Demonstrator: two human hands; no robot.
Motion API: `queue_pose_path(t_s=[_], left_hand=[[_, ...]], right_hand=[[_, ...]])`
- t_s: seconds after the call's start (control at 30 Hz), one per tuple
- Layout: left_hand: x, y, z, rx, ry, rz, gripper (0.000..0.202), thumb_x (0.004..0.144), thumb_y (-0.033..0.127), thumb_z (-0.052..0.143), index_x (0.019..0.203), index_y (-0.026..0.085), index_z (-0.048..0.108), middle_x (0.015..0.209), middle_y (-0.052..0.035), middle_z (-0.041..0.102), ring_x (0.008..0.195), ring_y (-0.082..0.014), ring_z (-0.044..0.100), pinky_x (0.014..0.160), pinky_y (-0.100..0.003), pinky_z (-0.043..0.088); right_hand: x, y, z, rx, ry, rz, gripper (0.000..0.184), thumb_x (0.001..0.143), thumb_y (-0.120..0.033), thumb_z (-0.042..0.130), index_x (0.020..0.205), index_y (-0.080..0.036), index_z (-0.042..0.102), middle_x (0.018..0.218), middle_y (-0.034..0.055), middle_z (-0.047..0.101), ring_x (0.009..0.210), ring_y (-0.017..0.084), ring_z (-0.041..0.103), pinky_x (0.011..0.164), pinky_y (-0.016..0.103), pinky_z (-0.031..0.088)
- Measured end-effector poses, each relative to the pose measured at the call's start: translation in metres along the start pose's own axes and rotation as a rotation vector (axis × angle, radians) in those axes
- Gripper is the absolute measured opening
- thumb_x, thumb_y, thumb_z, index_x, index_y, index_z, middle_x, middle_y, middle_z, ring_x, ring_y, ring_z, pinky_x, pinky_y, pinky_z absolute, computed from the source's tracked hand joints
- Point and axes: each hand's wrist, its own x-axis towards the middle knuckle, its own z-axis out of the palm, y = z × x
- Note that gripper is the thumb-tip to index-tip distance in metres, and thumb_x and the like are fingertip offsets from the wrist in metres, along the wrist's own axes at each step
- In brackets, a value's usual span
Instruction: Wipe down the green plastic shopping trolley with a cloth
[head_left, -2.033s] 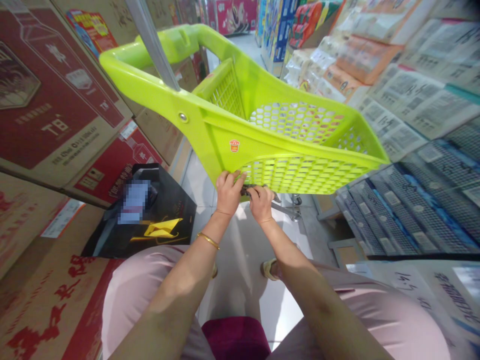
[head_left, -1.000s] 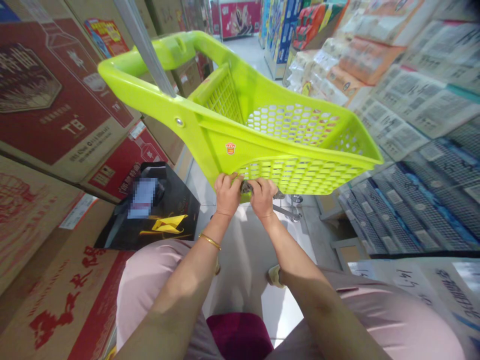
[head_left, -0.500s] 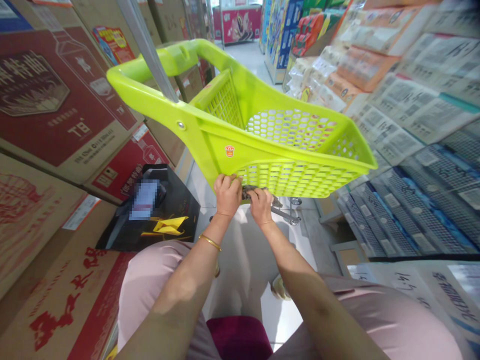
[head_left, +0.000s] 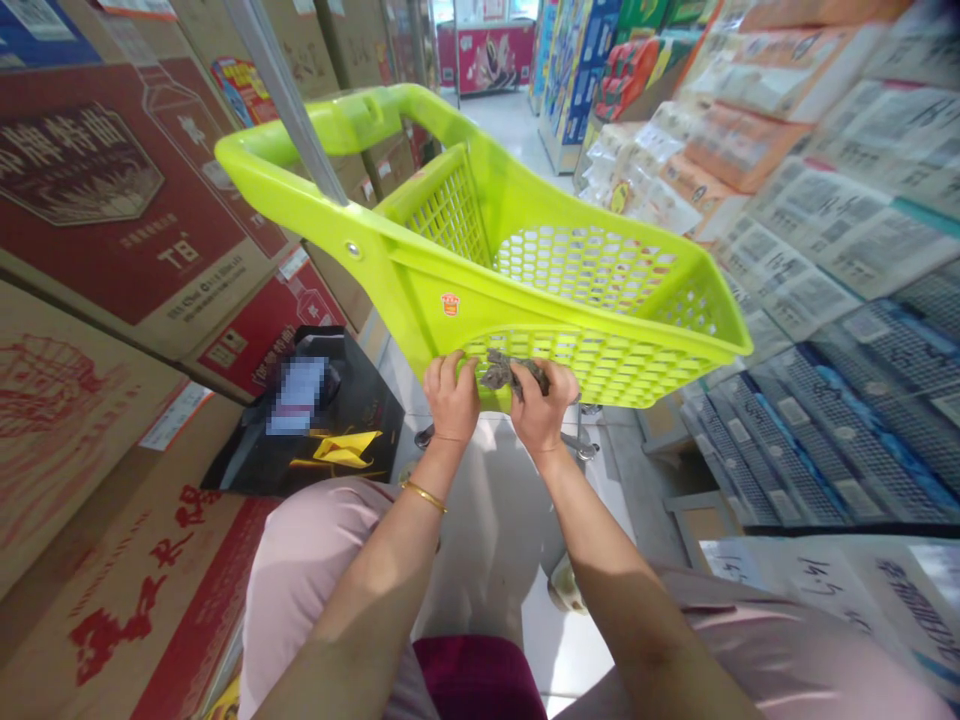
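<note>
A lime-green plastic shopping cart [head_left: 442,270] stands right in front of me, its handle at the upper left. My left hand [head_left: 452,400], with a gold bangle at the wrist, is closed with bent fingers at the lower edge of the cart's side wall; its fingertips are partly hidden. Bunched in my right hand [head_left: 541,408] is a grey-brown rag [head_left: 497,372], pressed against the lower slotted part of the basket. One crumpled end of the rag sticks out between the two hands.
Stacked cardboard cartons [head_left: 97,190] line the left side. A black bag [head_left: 360,390] with a yellow ribbon stands by my left knee. To the right are packs of tissue [head_left: 787,220] and bluish-grey packs [head_left: 795,430]. An aisle [head_left: 510,125] runs behind the cart.
My right hand has turned and shifted slightly right, bringing more of the rag into sight. My left hand has moved a little down and left, still at the cart's edge.
</note>
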Motion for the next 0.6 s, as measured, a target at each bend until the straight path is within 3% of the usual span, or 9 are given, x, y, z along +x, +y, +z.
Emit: queue_pose_path(t_s=[0.1, 0.23, 0.47, 0.6], left_hand=[[-0.003, 0.002, 0.003, -0.020, -0.004, -0.010, 0.025, 0.091, 0.020, 0.046, 0.102, 0.021, 0.068, 0.103, -0.0114, 0.066, 0.103, -0.0230, 0.055, 0.095, -0.039, 0.039], [-0.001, 0.008, 0.010, -0.082, -0.125, 0.101, 0.030, 0.094, 0.021, 0.040, 0.110, 0.020, 0.064, 0.108, -0.0127, 0.066, 0.105, -0.0221, 0.057, 0.095, -0.038, 0.040], [0.011, 0.021, 0.018, -0.049, -0.238, 0.187, 0.034, 0.092, 0.018, 0.040, 0.120, 0.015, 0.057, 0.123, -0.0152, 0.061, 0.113, -0.0250, 0.054, 0.099, -0.043, 0.040], [0.013, 0.025, 0.020, -0.057, -0.262, 0.189, 0.035, 0.091, 0.014, 0.038, 0.121, 0.014, 0.056, 0.121, -0.0154, 0.062, 0.114, -0.0250, 0.054, 0.100, -0.042, 0.039]], right_hand=[[0.000, -0.002, -0.002, -0.013, 0.027, 0.023, 0.022, 0.084, -0.028, 0.054, 0.099, -0.031, 0.070, 0.105, 0.0060, 0.053, 0.100, 0.020, 0.048, 0.089, 0.037, 0.036], [0.001, 0.001, -0.001, 0.012, 0.052, 0.020, 0.023, 0.086, -0.029, 0.051, 0.103, -0.027, 0.068, 0.105, 0.0069, 0.055, 0.099, 0.019, 0.049, 0.090, 0.036, 0.038], [0.007, 0.010, 0.005, 0.019, 0.073, -0.027, 0.019, 0.088, -0.020, 0.052, 0.095, -0.029, 0.067, 0.100, 0.0040, 0.058, 0.100, 0.016, 0.046, 0.092, 0.033, 0.041], [0.021, 0.011, 0.008, 0.046, -0.013, 0.042, 0.026, 0.090, -0.021, 0.047, 0.096, -0.030, 0.070, 0.104, 0.0061, 0.057, 0.104, 0.020, 0.045, 0.096, 0.038, 0.039]])
